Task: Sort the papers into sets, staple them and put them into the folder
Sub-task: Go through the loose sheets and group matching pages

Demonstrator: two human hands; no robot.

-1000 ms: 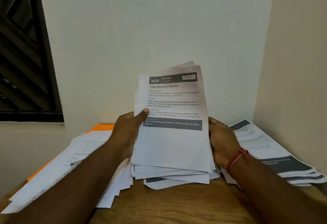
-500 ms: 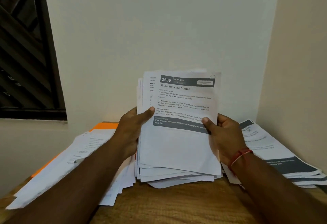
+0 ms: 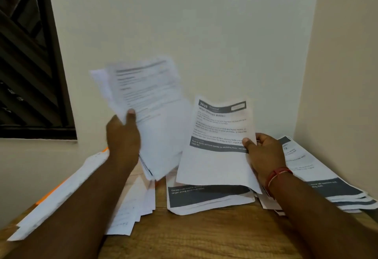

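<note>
Split since 0.5 s ago: both hands held one bundle, now they're apart. At the far left edge of the table (image 3: 204,238), the orange folder (image 3: 48,194) sits under a loose spread of sheets (image 3: 67,189), not needed yet. My left hand (image 3: 122,135) grips the remaining bundle (image 3: 147,103), thumb on front, lifted + swung left (blurred), prob. to clear the view. Mid table, a sorted pile (image 3: 208,199) lies flat. My right hand (image 3: 263,152) pinches the single skincare sheet (image 3: 218,140) at its right edge, thumb on top, above that pile, likely headed to its matching set. At the right edge by the wall sits another pile (image 3: 327,185).
</note>
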